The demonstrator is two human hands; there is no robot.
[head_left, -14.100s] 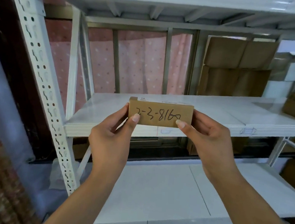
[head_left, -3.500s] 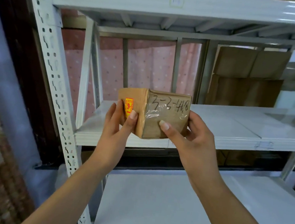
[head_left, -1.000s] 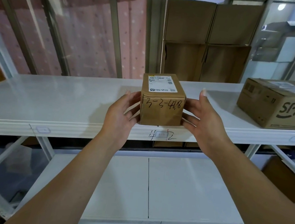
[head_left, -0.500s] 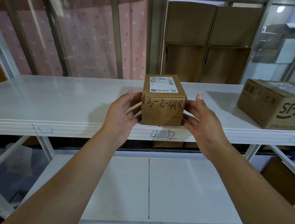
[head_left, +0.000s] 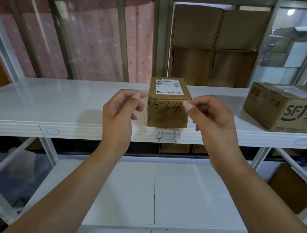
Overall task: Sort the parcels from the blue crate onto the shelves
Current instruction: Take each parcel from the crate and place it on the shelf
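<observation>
A small brown parcel point(head_left: 168, 106) with a white label on top and handwritten numbers on its front stands on the white upper shelf point(head_left: 57, 109), near the front edge above a small tag. My left hand point(head_left: 119, 112) hovers just left of it, fingers loosely curled, holding nothing. My right hand point(head_left: 210, 121) is in front of the parcel's right edge, fingers curled, its thumb covering part of the writing; neither hand grips the parcel. The blue crate is out of view.
A larger brown box point(head_left: 287, 106) printed "SF" sits at the right end of the same shelf. Flattened cartons point(head_left: 214, 46) lean against the window behind. A white lower shelf point(head_left: 140, 191) lies below. A pink dotted curtain point(head_left: 85, 35) hangs behind the window bars.
The parcel was held between both hands over the shelf; now it rests on the shelf. Both hands have let go and pulled back toward me, fingers curling.
</observation>
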